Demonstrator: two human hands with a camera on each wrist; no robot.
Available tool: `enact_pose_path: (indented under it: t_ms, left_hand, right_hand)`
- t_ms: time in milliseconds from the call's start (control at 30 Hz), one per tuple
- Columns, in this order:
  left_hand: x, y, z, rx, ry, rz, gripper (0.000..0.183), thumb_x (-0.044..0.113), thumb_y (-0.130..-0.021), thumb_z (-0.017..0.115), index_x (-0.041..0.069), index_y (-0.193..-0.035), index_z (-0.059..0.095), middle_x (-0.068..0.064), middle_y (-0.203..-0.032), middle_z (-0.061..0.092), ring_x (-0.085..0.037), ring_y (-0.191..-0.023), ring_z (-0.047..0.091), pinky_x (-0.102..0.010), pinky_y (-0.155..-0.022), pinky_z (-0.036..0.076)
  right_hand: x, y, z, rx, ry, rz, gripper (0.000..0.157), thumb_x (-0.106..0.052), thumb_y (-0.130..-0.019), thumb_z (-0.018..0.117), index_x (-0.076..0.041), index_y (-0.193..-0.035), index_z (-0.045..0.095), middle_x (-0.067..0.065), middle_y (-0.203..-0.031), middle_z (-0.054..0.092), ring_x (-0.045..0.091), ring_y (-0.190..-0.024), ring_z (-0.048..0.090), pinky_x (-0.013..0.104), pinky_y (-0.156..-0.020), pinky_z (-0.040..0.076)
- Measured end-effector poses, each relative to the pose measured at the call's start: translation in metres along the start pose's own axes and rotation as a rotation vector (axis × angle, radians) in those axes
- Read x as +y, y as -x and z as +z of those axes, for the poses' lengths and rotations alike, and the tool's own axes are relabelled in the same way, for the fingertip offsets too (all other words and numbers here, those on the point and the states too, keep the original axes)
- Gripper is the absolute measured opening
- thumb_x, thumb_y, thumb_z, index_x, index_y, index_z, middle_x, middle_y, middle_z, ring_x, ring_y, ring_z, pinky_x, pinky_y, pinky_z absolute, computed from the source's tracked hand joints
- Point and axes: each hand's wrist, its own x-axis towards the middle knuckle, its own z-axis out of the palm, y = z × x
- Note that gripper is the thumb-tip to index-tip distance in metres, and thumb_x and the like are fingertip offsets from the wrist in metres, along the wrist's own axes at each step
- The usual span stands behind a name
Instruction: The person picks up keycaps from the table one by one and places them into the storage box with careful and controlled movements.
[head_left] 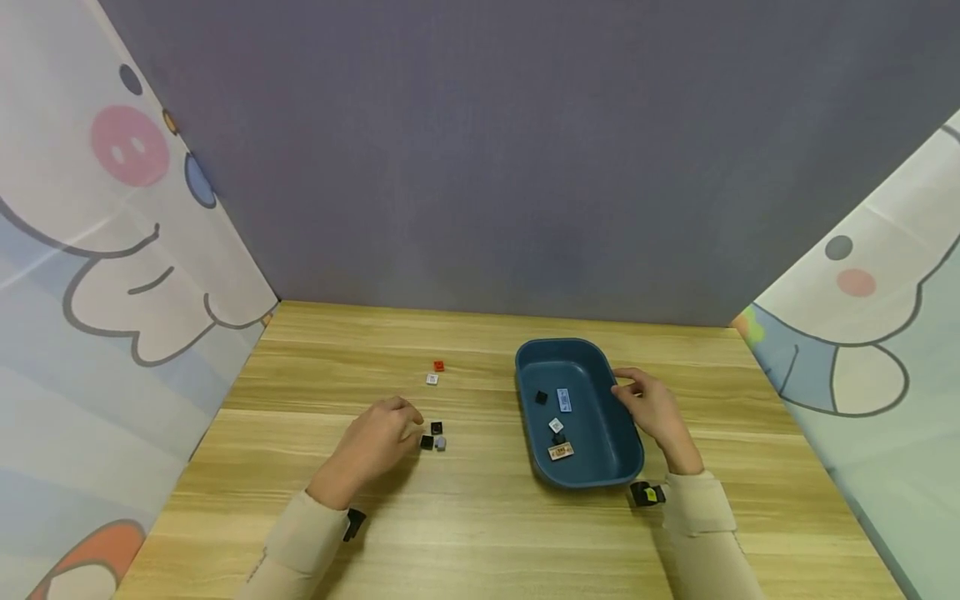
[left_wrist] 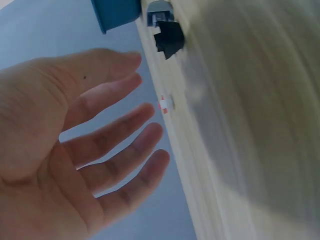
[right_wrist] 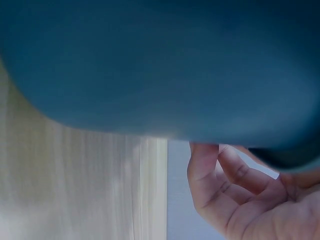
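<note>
In the head view my left hand [head_left: 377,437] hovers just left of a small cluster of toy brick pieces: two black pieces [head_left: 437,427] and a grey piece [head_left: 440,444]. Its fingers are spread and loosely bent in the left wrist view, with nothing between them; a black piece [left_wrist: 169,39] shows beyond the fingertips. My right hand [head_left: 658,410] grips the right rim of a blue plastic bin [head_left: 626,450], thumb over the edge. Several small pieces lie inside the bin, among them a light-blue tile [head_left: 564,400], a tan printed tile [head_left: 560,451] and a white piece [head_left: 556,425].
Farther back on the wooden table [head_left: 360,350] lie a red piece [head_left: 438,366] and a white piece [head_left: 432,379]. A grey panel [head_left: 495,167] stands behind the table, and cartoon-printed sheets [head_left: 112,275] flank both sides.
</note>
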Motion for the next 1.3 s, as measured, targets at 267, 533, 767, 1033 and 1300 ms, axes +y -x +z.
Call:
enact_pose_path:
  t_ms: [267, 533, 767, 1033, 1300]
  left_hand:
    - [-0.004, 0.001, 0.009, -0.083, 0.011, -0.018, 0.016, 0.014, -0.084, 0.079, 0.007, -0.098, 0.074, -0.010, -0.109, 0.067, -0.031, -0.099, 0.065, -0.046, -0.087, 0.054]
    - [-0.006, 0.002, 0.015, -0.084, -0.015, -0.022, 0.015, 0.015, -0.084, 0.081, 0.011, -0.097, 0.074, -0.009, -0.107, 0.067, -0.030, -0.099, 0.065, -0.045, -0.085, 0.055]
    - [-0.005, 0.003, 0.016, -0.077, -0.017, -0.024, 0.013, 0.015, -0.084, 0.080, 0.011, -0.095, 0.074, -0.009, -0.106, 0.067, -0.030, -0.097, 0.065, -0.045, -0.083, 0.055]
    - [-0.007, 0.004, 0.019, -0.079, -0.027, -0.016, 0.014, 0.018, -0.085, 0.080, 0.013, -0.097, 0.074, -0.007, -0.107, 0.067, -0.028, -0.098, 0.065, -0.044, -0.085, 0.055]
    - [-0.008, 0.004, 0.016, -0.043, -0.006, -0.001, 0.016, 0.019, -0.085, 0.079, 0.013, -0.100, 0.075, -0.006, -0.112, 0.066, -0.028, -0.101, 0.064, -0.046, -0.088, 0.054]
  right_hand:
    - [0.002, 0.000, 0.000, 0.006, -0.009, -0.002, 0.036, -0.014, -0.101, 0.062, 0.002, -0.133, 0.060, 0.024, -0.101, 0.069, 0.028, -0.076, 0.066, 0.035, -0.058, 0.050]
    - [0.001, 0.000, 0.000, 0.010, -0.004, -0.013, 0.036, -0.014, -0.101, 0.062, 0.002, -0.133, 0.060, 0.025, -0.102, 0.070, 0.029, -0.079, 0.066, 0.035, -0.059, 0.050]
    - [0.002, 0.000, 0.001, 0.015, 0.000, -0.018, 0.035, -0.014, -0.101, 0.062, 0.002, -0.132, 0.061, 0.024, -0.101, 0.070, 0.032, -0.081, 0.067, 0.036, -0.060, 0.050]
    - [0.001, 0.000, 0.001, 0.014, 0.003, -0.018, 0.035, -0.012, -0.100, 0.063, 0.002, -0.132, 0.061, 0.024, -0.101, 0.070, 0.033, -0.083, 0.067, 0.037, -0.060, 0.051]
    - [0.001, 0.000, 0.002, 0.007, -0.003, -0.012, 0.035, -0.013, -0.101, 0.062, 0.002, -0.132, 0.060, 0.023, -0.101, 0.069, 0.028, -0.077, 0.065, 0.035, -0.058, 0.049]
